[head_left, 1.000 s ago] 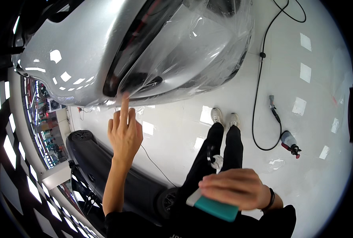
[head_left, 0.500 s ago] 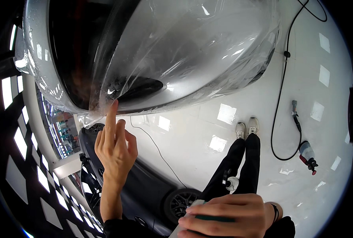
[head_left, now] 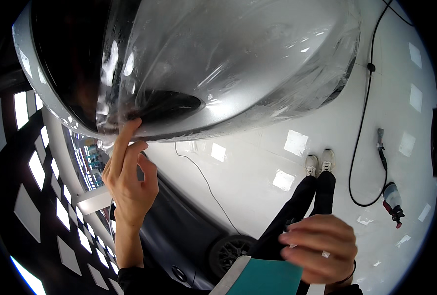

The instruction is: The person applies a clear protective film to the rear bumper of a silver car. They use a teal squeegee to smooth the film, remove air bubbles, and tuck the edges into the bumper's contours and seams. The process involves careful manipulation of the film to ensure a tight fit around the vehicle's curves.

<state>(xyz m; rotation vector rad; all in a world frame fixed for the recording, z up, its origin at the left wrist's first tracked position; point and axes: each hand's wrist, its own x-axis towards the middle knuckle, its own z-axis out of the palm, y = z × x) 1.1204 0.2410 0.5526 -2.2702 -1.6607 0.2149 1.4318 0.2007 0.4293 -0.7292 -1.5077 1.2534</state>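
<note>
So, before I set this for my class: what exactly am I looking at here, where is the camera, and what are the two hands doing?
The camera sits on a person's head and looks down through a very wide lens, so straight edges bend. There is no machine, only two bare hands. The left hand reaches up, its forefinger touching the edge of a clear plastic film draped over a silver car body. The right hand, low in the picture, holds a flat teal card-like tool. Below are the person's dark trousers and white shoes on a glossy white floor, where a black cable and a spray bottle lie.
</note>
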